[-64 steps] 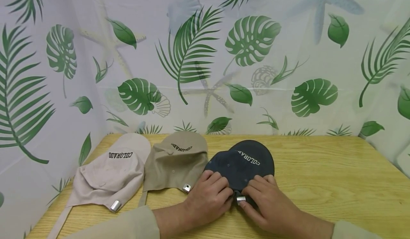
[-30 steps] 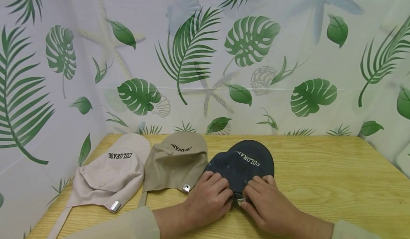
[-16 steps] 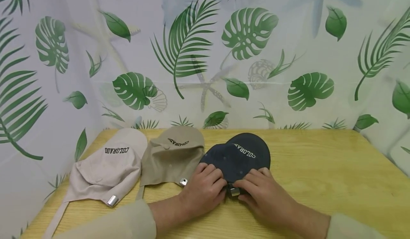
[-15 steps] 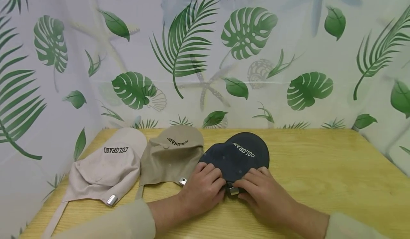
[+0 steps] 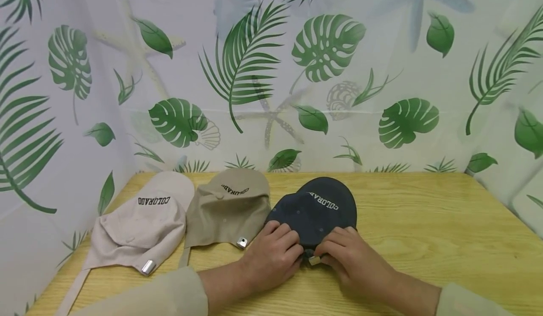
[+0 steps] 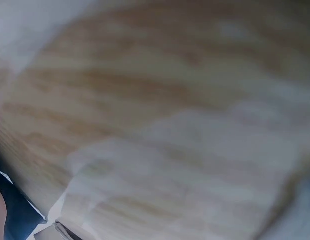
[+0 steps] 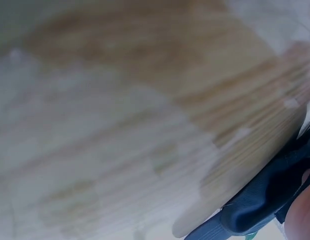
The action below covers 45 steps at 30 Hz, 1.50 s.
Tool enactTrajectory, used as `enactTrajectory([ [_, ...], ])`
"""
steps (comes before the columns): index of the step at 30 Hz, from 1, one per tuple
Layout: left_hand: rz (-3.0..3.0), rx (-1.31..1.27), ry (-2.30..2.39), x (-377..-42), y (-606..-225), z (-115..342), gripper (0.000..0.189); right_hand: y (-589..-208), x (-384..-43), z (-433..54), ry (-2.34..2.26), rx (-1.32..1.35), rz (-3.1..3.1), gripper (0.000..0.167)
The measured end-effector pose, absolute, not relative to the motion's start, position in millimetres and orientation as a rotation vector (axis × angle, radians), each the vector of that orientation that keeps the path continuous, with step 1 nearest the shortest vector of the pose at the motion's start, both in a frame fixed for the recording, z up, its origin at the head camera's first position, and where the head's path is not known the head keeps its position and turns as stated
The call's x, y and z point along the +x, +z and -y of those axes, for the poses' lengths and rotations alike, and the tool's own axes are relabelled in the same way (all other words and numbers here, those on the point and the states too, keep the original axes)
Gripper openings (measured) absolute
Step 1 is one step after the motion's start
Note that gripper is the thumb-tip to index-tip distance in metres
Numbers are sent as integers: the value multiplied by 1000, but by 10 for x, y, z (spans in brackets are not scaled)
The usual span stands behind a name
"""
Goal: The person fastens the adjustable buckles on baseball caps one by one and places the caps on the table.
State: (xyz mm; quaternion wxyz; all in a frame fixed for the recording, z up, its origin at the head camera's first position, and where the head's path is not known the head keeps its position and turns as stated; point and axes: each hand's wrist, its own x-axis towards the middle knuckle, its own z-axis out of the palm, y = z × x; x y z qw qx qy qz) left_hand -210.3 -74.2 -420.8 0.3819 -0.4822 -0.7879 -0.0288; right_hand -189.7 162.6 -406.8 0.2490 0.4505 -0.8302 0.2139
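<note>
A navy cap (image 5: pixel 297 214) lettered COLORADO lies at the middle of the table, its brim pointing to the back wall. My left hand (image 5: pixel 273 255) grips the left part of its rear edge with curled fingers. My right hand (image 5: pixel 349 262) holds the right part, thumb and forefinger at the small metal buckle (image 5: pixel 314 260) on the strap. Much of the strap is hidden behind the fingers. In the right wrist view a navy band (image 7: pixel 255 205) of the cap runs beside a fingertip; the left wrist view catches only a navy corner (image 6: pixel 17 212).
To the left lie a khaki cap (image 5: pixel 231 212) and a pale pink cap (image 5: pixel 140 231), both with metal buckles and loose straps. The wooden table (image 5: pixel 432 222) reaches back to a leaf-printed cloth (image 5: pixel 271 71) hung behind and at the sides.
My right thumb and forefinger have shifted on the buckle, which has tilted between them; the forefinger came over it from above. My left hand keeps its grip. The head view has shifted slightly.
</note>
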Motion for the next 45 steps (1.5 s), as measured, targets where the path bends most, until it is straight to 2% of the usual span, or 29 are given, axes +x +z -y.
enactTrajectory([
  [11,2063,-1270,-120,-2099,-4205,768,10,-4071,-1861,-1609,564,1206,2367,25],
  [16,2101,-1273,-137,-2092,-4202,770,9,-4068,-1863,-1595,491,1117,2379,25],
  [21,2096,-1275,-128,-2100,-4215,760,9,-4070,-1864,-1580,429,1016,2434,32],
  [33,2166,-1329,-139,-2097,-4221,768,8,-4110,-1864,-1595,425,1027,2531,38],
  [45,2179,-1342,-246,-2126,-4210,770,17,-4087,-1903,-1605,383,992,2588,38],
])
